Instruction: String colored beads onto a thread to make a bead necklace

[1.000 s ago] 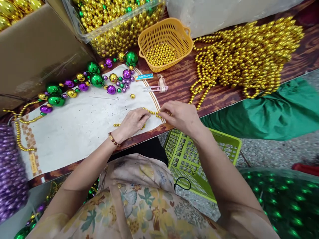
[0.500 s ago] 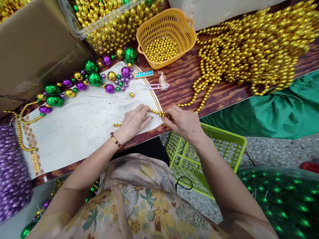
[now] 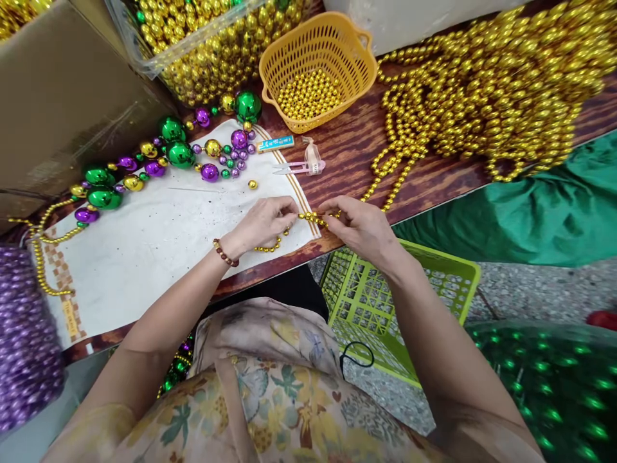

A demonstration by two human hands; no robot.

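Note:
Between my two hands runs a short, doubled stretch of gold bead strand [image 3: 312, 218], over the right edge of the white cloth [image 3: 144, 257]. My left hand [image 3: 270, 222] is closed on its left end, and more gold beads hang in a curve below the fingers. At the other end my right hand [image 3: 359, 228] pinches the strand between thumb and fingers. Just beyond the hands lie pink-handled thread snips [image 3: 301, 168] and a single loose gold bead [image 3: 252, 184]. A long thin needle [image 3: 195, 189] rests on the cloth.
An orange basket [image 3: 270, 64] holds small gold beads. Long gold bead strands [image 3: 482, 109] are heaped at right. Green, purple and gold bead garlands [image 3: 180, 154] lie along the cloth's back. A small blue packet [image 3: 276, 143] is near the snips. Below the table edge stands a green crate [image 3: 434, 270].
Both hands have shifted slightly, the right one opening its grip angle around the strand. Beads below my left hand now hang in a curve instead of a straight row.

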